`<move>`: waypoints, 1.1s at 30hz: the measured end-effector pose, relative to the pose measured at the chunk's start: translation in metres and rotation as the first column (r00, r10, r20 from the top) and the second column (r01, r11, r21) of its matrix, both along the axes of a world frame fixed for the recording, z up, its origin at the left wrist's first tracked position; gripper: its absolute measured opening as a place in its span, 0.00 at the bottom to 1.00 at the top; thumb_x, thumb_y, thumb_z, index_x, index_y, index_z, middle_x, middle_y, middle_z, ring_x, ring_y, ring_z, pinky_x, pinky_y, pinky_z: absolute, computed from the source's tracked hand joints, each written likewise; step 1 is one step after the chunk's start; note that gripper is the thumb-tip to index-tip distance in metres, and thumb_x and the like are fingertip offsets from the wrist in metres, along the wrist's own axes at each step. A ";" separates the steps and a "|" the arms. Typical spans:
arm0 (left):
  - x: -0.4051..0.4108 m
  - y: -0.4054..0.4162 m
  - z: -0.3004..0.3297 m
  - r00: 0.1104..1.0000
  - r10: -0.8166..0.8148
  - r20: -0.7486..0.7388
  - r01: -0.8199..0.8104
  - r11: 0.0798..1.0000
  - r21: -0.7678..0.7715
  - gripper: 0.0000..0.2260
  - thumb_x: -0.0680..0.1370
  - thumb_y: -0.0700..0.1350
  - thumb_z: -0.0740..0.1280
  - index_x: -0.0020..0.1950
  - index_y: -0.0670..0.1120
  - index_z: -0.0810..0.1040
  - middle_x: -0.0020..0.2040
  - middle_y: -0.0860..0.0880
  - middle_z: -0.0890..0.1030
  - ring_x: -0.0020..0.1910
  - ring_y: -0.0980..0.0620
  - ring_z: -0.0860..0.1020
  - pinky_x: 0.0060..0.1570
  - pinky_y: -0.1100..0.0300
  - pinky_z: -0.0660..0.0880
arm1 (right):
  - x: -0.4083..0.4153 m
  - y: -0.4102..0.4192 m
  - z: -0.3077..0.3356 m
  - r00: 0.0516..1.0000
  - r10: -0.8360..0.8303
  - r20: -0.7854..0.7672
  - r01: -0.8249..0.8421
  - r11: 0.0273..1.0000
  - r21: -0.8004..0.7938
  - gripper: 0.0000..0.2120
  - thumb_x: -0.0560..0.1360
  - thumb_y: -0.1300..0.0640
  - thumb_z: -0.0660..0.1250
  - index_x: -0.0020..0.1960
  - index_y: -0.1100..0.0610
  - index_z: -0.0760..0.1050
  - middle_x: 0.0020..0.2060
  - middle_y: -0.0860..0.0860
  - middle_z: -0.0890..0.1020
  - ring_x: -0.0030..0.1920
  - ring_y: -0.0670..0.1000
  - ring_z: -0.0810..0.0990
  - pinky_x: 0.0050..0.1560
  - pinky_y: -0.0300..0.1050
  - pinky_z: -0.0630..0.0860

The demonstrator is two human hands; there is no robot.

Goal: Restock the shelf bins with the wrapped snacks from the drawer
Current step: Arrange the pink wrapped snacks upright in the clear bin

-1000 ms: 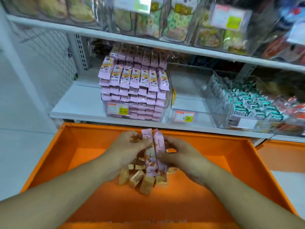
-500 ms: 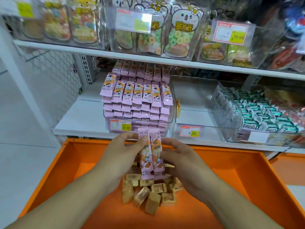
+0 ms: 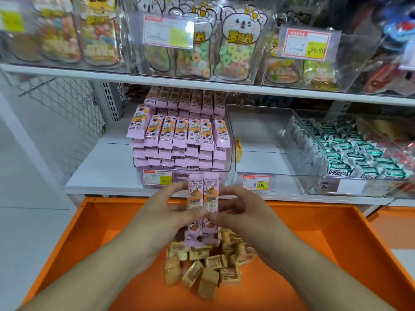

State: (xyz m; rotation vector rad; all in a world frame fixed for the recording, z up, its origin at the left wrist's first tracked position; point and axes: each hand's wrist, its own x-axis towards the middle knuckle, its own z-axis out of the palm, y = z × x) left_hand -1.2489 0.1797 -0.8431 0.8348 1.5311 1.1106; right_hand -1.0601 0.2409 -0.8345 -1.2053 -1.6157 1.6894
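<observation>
Two pink bars point(image 3: 203, 209) held upright and side by side above the orange drawer point(image 3: 336, 243), just in front of the shelf edge. The left hand point(image 3: 166, 212) pinches the left bar, thumb on its face and fingers behind; the right hand point(image 3: 242, 212) pinches the right bar the same way. Both grips sit near mid-length, leaving the crimped ends free.

The bars look light, with a thin glossy film wrap that is probably slippery and crinkles under pressure; the contents seem fairly stiff, since neither bar sags. A mid-length pinch across the flat faces therefore seems the sound hold, while the sealed end flaps would likely fold or slip.

The pink bin point(image 3: 184, 167) on the shelf directly behind the hands is already stacked above its rim. The neighbouring clear bin point(image 3: 258, 173) is nearly bare. Loose brown cubes point(image 3: 202, 270) lie heaped in the drawer beneath the hands.
</observation>
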 end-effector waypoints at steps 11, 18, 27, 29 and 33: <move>-0.005 -0.014 0.031 0.916 -0.383 -0.120 0.376 0.923 -0.077 0.26 0.74 0.46 0.80 0.68 0.63 0.77 0.56 0.56 0.87 0.56 0.59 0.84 0.59 0.62 0.77 | 0.026 0.006 0.036 0.969 0.203 0.139 -0.221 0.966 0.136 0.22 0.80 0.52 0.74 0.69 0.33 0.76 0.52 0.49 0.83 0.42 0.46 0.83 0.44 0.38 0.73; -0.016 -0.008 0.034 0.943 -0.333 -0.023 0.332 0.943 -0.035 0.20 0.70 0.47 0.80 0.61 0.49 0.84 0.47 0.43 0.88 0.36 0.47 0.84 0.42 0.54 0.77 | 0.032 0.010 0.033 0.963 0.257 0.080 -0.264 0.960 0.095 0.16 0.77 0.59 0.77 0.62 0.52 0.77 0.49 0.64 0.84 0.42 0.57 0.81 0.44 0.52 0.75; 0.006 -0.016 0.023 0.936 -0.070 0.344 0.063 0.997 0.032 0.20 0.71 0.40 0.77 0.62 0.38 0.82 0.57 0.36 0.86 0.58 0.35 0.84 0.55 0.48 0.83 | 0.012 0.001 0.018 0.955 -0.116 -0.274 0.118 0.993 -0.009 0.18 0.74 0.63 0.78 0.55 0.59 0.71 0.39 0.60 0.84 0.37 0.58 0.79 0.48 0.59 0.74; 0.011 -0.015 0.025 0.952 -0.020 0.306 0.007 0.999 0.043 0.16 0.75 0.41 0.75 0.61 0.37 0.81 0.55 0.37 0.86 0.58 0.37 0.84 0.61 0.43 0.81 | 0.007 -0.003 0.018 0.962 -0.110 -0.249 0.126 0.991 0.049 0.17 0.75 0.63 0.77 0.54 0.61 0.68 0.39 0.61 0.83 0.34 0.58 0.79 0.46 0.57 0.75; 0.015 -0.015 0.028 0.964 0.128 0.232 -0.153 0.984 0.095 0.13 0.77 0.41 0.75 0.60 0.41 0.82 0.50 0.39 0.87 0.54 0.38 0.85 0.54 0.42 0.84 | 0.004 -0.009 0.022 0.976 -0.080 -0.203 0.107 0.987 0.123 0.17 0.76 0.65 0.75 0.51 0.63 0.66 0.46 0.66 0.85 0.41 0.68 0.85 0.49 0.63 0.80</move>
